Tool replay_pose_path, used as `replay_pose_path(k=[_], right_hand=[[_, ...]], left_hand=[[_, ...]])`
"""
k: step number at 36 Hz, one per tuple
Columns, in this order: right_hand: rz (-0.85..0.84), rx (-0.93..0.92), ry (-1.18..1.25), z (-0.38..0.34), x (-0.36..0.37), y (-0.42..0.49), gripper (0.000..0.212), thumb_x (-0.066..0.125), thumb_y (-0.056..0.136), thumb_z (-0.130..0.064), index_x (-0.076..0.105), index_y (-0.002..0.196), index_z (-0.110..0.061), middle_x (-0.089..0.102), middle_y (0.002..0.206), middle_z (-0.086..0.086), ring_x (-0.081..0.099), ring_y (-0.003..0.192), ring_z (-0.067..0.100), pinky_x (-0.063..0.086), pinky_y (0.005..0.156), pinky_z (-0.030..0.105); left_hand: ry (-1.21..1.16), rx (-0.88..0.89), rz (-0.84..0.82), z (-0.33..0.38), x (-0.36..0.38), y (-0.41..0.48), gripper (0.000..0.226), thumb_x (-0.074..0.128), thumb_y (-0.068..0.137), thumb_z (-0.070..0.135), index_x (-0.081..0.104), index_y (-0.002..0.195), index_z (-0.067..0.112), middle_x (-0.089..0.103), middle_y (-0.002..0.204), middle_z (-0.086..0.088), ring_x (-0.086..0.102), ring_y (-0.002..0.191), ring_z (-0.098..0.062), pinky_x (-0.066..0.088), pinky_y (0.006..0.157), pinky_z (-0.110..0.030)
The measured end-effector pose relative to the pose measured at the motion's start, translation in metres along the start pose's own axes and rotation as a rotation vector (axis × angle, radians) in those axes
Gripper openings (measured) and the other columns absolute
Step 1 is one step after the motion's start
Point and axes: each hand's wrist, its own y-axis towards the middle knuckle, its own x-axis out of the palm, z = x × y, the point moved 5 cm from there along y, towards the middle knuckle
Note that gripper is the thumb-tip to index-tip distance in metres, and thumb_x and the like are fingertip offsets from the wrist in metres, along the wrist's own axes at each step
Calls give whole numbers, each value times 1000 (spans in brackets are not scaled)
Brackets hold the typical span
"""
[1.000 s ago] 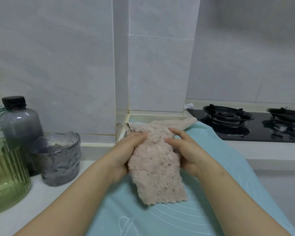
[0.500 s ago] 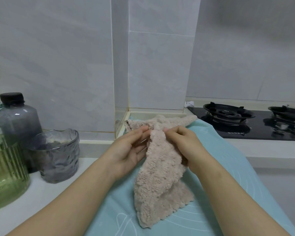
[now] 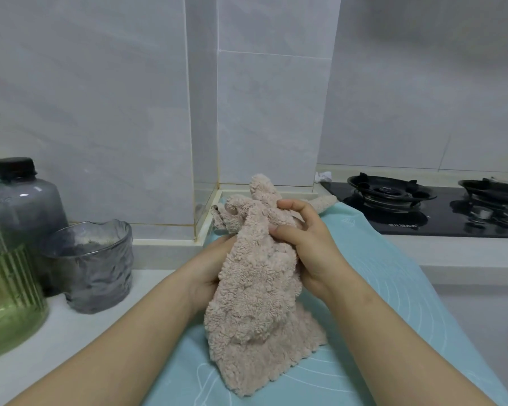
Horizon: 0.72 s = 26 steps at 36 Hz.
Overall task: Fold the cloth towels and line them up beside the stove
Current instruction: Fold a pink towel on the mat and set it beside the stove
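Observation:
A fluffy beige towel (image 3: 255, 300) hangs bunched between both hands above the light blue mat (image 3: 379, 303); its lower edge drags on the mat. My right hand (image 3: 302, 244) grips the towel's upper part, fingers curled round the cloth. My left hand (image 3: 210, 271) holds it from the left, mostly hidden behind the fabric. Another beige towel (image 3: 324, 202) lies crumpled at the mat's far end, near the wall corner. The black gas stove (image 3: 423, 209) sits at the right.
At the left stand a grey glass cup (image 3: 91, 265), a dark-capped bottle (image 3: 24, 206) and a green ribbed glass jar (image 3: 6, 294) on the white counter (image 3: 71, 341). Tiled walls rise close behind. A small white scrap (image 3: 323, 176) lies by the stove.
The towel lay flat on the mat under both hands; now it is lifted and bunched. My right hand rose and curled round the top; my left hand slid under the cloth.

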Motion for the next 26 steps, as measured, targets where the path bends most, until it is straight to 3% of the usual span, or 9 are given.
replay_pose_path(k=[2, 5, 8, 10, 13, 15, 17, 22, 26], right_hand=[[17, -17, -37, -3, -3, 1, 36, 57, 82, 10, 57, 94, -24, 66, 88, 4, 64, 63, 12, 54, 56, 25], [66, -42, -85, -7, -9, 2, 36, 58, 82, 8, 57, 93, -26, 65, 93, 3, 63, 67, 13, 52, 56, 26], [112, -80, -152, -12, -16, 2, 36, 58, 81, 6, 57, 93, -28, 63, 97, 1, 60, 70, 16, 48, 55, 26], [142, -124, -238, -15, -19, -1, 36, 58, 82, 4, 56, 90, -31, 60, 101, -1, 55, 69, 15, 42, 51, 22], [176, -182, -371, -17, -21, -4, 37, 57, 82, 1, 54, 88, -35, 57, 113, -4, 53, 79, 14, 41, 52, 16], [210, -205, -416, -20, -26, -4, 38, 55, 81, 2, 54, 88, -36, 57, 116, -5, 55, 95, 15, 44, 62, 17], [269, -237, -429, -31, -35, -5, 40, 53, 80, 4, 54, 86, -35, 58, 113, -4, 55, 105, 19, 46, 80, 31], [411, -371, -468, -59, -64, -4, 41, 52, 76, 5, 55, 82, -35, 62, 106, 0, 54, 85, 17, 42, 75, 33], [471, -333, -581, -45, -92, 2, 36, 51, 81, -3, 53, 86, -38, 60, 108, -1, 44, 69, 7, 35, 61, 26]], left_hand=[[-31, 27, 49, 4, -6, 4, 45, 65, 75, 16, 55, 118, 7, 67, 94, -16, 65, 82, -27, 54, 74, -37], [-113, 95, 137, 10, -15, 8, 37, 60, 85, 8, 55, 121, 10, 62, 101, -17, 59, 88, -26, 52, 73, -36], [-182, 122, 153, 13, -18, 7, 13, 57, 86, 8, 63, 98, 8, 67, 73, -7, 59, 71, -18, 50, 69, -29], [-194, 147, 202, 16, -19, 5, 9, 56, 88, 11, 64, 85, 12, 68, 59, 0, 59, 69, -16, 50, 76, -30], [-69, 288, 300, 25, -27, 4, 16, 55, 88, 9, 67, 82, 17, 70, 68, 4, 59, 75, -13, 47, 73, -25], [38, 370, 348, 31, -30, 2, 17, 57, 87, 8, 69, 83, 20, 69, 79, 5, 58, 82, -13, 44, 68, -20], [71, 443, 355, 39, -29, -3, 19, 57, 86, 5, 68, 88, 21, 69, 78, 7, 61, 76, -8, 46, 65, -15], [70, 584, 312, 52, -21, -11, 27, 52, 88, -3, 62, 98, 20, 65, 89, 5, 59, 80, -6, 48, 78, -18], [164, 584, 288, 45, -15, -2, 46, 54, 89, 0, 44, 122, 30, 63, 84, 19, 62, 70, -1, 53, 70, -21]])
